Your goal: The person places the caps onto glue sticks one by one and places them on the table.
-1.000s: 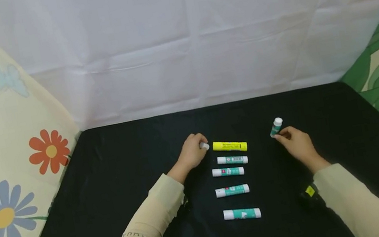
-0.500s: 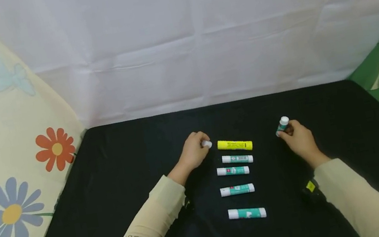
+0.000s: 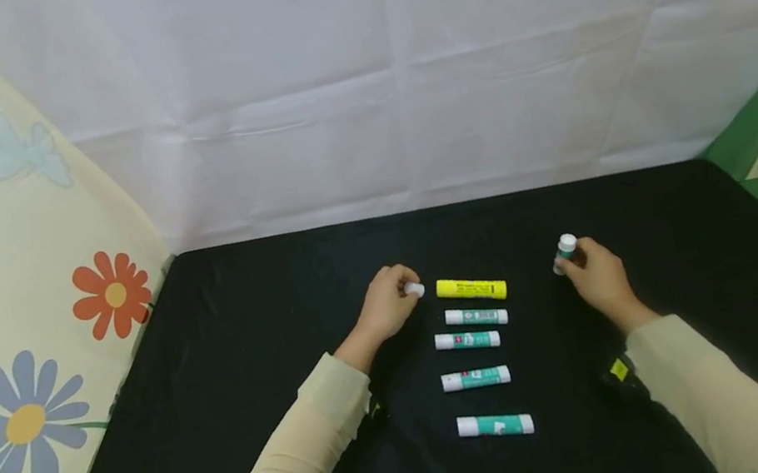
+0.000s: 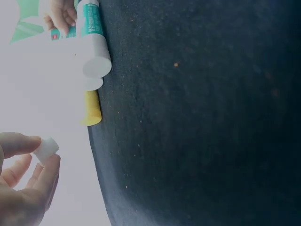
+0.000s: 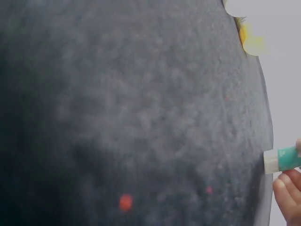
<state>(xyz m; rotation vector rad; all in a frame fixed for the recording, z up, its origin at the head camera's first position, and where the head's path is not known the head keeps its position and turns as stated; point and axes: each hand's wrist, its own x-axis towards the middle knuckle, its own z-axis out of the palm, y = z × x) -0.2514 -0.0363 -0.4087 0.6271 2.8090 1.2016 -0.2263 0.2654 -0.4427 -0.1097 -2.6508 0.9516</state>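
Observation:
In the head view my left hand (image 3: 385, 303) pinches a small white cap (image 3: 414, 288) above the black table, left of the yellow glue stick. The left wrist view shows the cap (image 4: 46, 149) between thumb and fingertips. On the right, my right hand (image 3: 600, 278) grips a glue stick (image 3: 567, 246) with white ends and a green label, standing nearly upright. In the right wrist view the white lower end of this glue stick (image 5: 271, 162) is at the table surface; whether it touches is unclear.
Between the hands lies a column of glue sticks: a yellow one (image 3: 471, 289) farthest away, then several green-and-white ones, including a middle one (image 3: 476, 378) and the nearest one (image 3: 495, 425). A white cloth (image 3: 323, 94) hangs behind the black tabletop (image 3: 267, 290).
The whole head view has shifted slightly, so the things appear farther right. My right hand's fingers have come further round the glue stick. The left hand keeps its pinch on the cap.

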